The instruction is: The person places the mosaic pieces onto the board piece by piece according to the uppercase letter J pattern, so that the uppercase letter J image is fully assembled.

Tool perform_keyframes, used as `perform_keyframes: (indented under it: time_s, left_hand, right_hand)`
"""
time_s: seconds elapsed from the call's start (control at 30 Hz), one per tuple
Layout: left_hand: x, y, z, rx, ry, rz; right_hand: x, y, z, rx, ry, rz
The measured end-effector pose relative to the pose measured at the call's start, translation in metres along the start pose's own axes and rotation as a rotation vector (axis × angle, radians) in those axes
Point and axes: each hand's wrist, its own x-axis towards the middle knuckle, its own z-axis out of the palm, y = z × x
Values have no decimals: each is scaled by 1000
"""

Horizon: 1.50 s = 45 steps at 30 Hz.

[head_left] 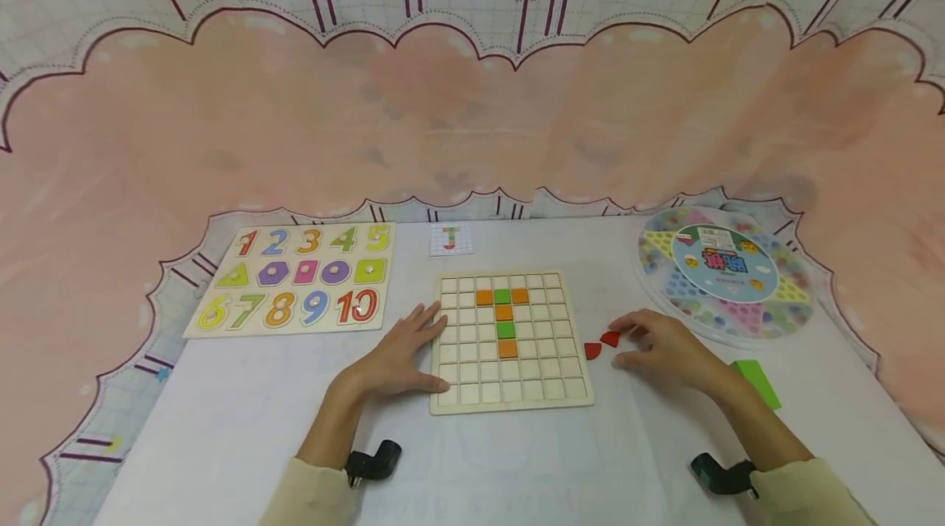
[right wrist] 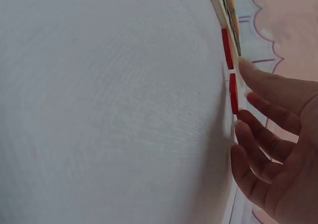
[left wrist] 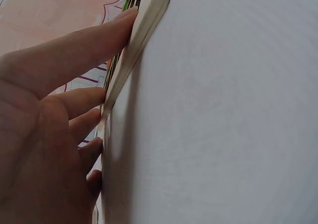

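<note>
A pale wooden grid board (head_left: 542,345) lies flat in the middle, with orange and green squares forming a T in its cells. Along the board's left edge rests my left hand (head_left: 391,358), its fingers spread and the thumb (left wrist: 94,47) at the rim. To the right of the board lie two red quarter-round pieces, one red piece (head_left: 593,351) by the rim and another red piece (head_left: 609,338) slightly farther back. My right hand (head_left: 668,349) reaches in there, thumb and fingers apart, a fingertip at the farther piece. Nothing is gripped between its fingers.
A small pattern card (head_left: 450,239) showing a J shape lies behind the board. At the left is a number-and-shape puzzle board (head_left: 288,272). A round clear box (head_left: 727,276) of coloured pieces stands back right, and a green block (head_left: 756,384) lies beside the right forearm.
</note>
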Motion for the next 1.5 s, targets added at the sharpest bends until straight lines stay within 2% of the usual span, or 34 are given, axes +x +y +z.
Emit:
perform_keyframes:
  time_s: [0.37, 0.83, 1.07, 1.3, 1.5]
  left_hand:
    - [-3, -3, -1, -9, 3, 10]
    - [-3, 0, -1, 3, -1, 7]
    - [-2, -1, -2, -5, -1, 12]
    - [-2, -2, -2, -6, -6, 16]
    - [-3, 0, -2, -11, -7, 11]
  right_hand:
    - [17, 1, 8, -78, 21, 58]
    - [21, -3, 6, -50, 63, 87]
    - [25, -13, -1, 67, 50, 114]
    - [27, -23, 1, 143, -12, 35]
    - [29, -32, 9, 220, -70, 28]
